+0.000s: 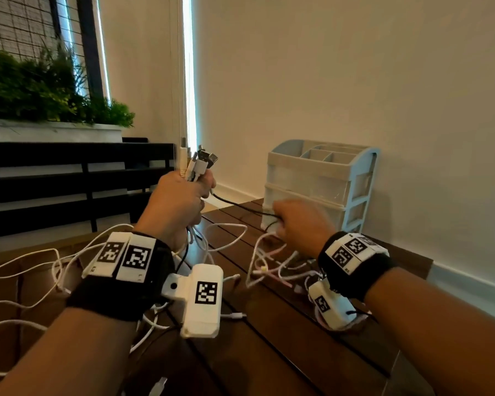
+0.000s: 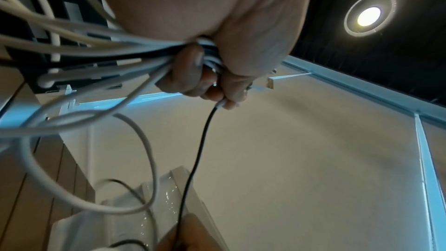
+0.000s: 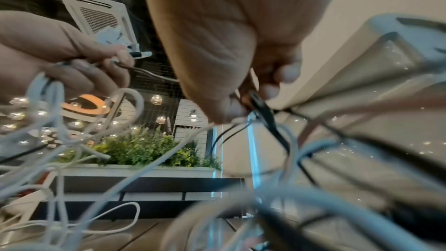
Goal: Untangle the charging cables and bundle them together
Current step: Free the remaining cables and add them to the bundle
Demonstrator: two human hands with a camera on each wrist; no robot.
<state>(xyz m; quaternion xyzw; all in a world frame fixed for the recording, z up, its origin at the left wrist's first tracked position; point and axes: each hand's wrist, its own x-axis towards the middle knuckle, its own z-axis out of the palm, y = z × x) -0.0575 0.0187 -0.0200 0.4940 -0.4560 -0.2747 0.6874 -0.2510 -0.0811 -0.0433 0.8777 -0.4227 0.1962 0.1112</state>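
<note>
My left hand is raised above the wooden table and grips a bunch of cables, their plug ends sticking up out of the fist. In the left wrist view its fingers curl round several white cables and a black cable. That black cable runs right to my right hand, which pinches it low beside the organiser. In the right wrist view the black cable passes between the right hand's fingertips. Loose white and pink cables lie tangled on the table.
A white and blue drawer organiser stands at the table's far right, against the wall. More white cable loops spill over the table's left side. A black bench and a planter with green plants are behind.
</note>
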